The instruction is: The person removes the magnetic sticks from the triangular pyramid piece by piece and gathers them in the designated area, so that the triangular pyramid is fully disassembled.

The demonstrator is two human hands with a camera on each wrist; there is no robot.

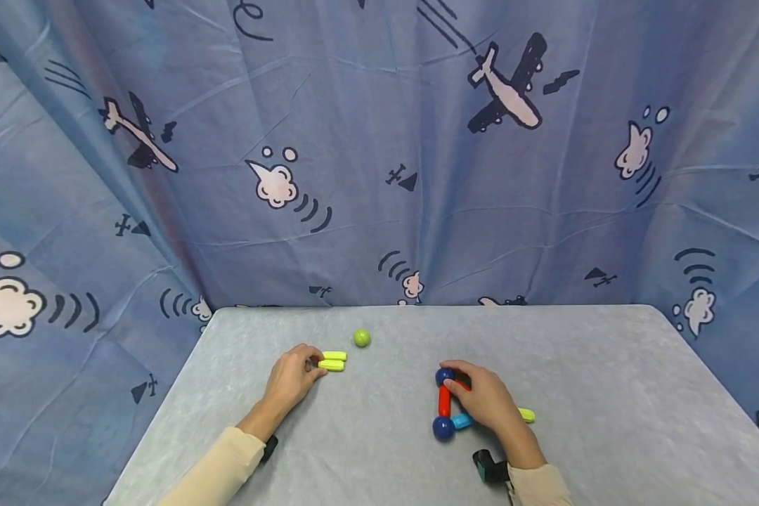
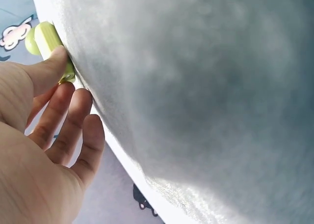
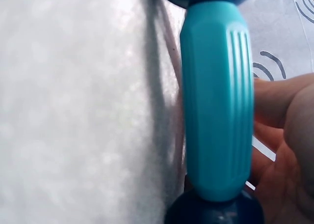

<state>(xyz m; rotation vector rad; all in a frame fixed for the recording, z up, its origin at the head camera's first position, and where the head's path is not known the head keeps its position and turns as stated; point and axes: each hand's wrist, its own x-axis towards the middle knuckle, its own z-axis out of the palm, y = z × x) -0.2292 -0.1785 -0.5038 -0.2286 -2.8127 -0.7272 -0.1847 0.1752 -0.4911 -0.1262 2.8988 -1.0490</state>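
Note:
My left hand pinches the left ends of two yellow-green toy building rods, which lie side by side. Up close in the left wrist view, the thumb presses on a ridged yellow-green rod while the other fingers are loosely bent. With thumb and fingers, my right hand grips a dark blue ball at the far corner of a joined frame. A red rod links it to another dark blue ball, from which a light blue rod runs under the hand. In the right wrist view this ridged rod sits between two dark balls.
A green ball lies just beyond the yellow-green rods. Another yellow-green rod shows from behind the right wrist. The grey cloth-covered table ends at a blue patterned curtain.

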